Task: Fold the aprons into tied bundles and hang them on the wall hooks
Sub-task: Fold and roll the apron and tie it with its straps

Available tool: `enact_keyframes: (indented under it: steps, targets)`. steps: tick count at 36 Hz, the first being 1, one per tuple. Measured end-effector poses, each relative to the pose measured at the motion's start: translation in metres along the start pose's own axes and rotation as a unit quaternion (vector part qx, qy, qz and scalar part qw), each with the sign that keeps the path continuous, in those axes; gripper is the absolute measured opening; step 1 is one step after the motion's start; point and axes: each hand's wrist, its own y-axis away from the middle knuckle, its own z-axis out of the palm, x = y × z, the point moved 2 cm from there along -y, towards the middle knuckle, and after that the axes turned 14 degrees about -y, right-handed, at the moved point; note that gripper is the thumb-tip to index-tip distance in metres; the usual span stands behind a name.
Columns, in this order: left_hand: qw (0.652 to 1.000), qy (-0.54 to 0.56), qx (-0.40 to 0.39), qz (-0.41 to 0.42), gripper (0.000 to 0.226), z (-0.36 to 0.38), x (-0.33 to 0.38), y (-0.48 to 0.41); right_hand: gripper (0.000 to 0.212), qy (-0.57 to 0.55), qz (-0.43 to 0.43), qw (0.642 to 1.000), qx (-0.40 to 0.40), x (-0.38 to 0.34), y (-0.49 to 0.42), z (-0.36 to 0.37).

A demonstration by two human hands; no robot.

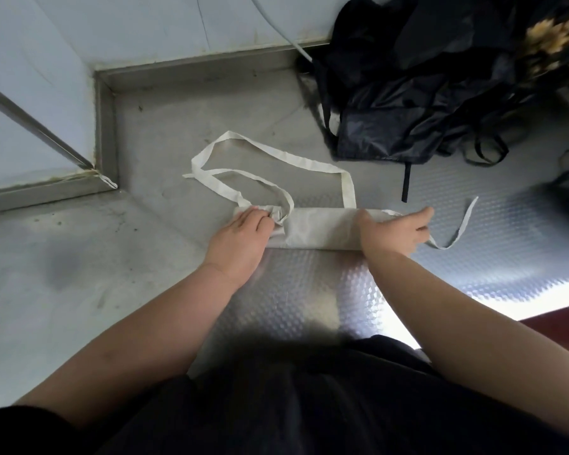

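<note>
A cream apron (322, 229) lies rolled into a long narrow strip on the steel counter (309, 290), running left to right. Its neck loop and one tie (270, 159) sprawl behind it; another tie (463, 221) trails off to the right. My left hand (240, 238) rests on the left end of the roll, fingers curled into the bunched fabric there. My right hand (398, 229) covers the right end, fingers stretched along the roll and thumb down at its near edge by the tie.
A heap of dark aprons (408, 103) with black straps lies at the back right, next to something with a yellow pattern (552, 41). The counter ends in a raised steel lip (191, 73) against the wall. Its front edge shows at right, above a red floor (559, 326).
</note>
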Motion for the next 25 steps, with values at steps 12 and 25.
enact_keyframes:
  steps: [12,25]
  targets:
    - [0.997,0.032,-0.039,-0.059,0.026,0.009,-0.006,0.007,0.093,-0.246,0.261,0.933,-0.031,0.003,0.007,-0.002]
    - [0.963,0.189,0.022,-0.194,0.013,0.004,0.001,0.006,0.026,0.209,-0.464,0.824,-0.25,0.004,0.036,0.039]
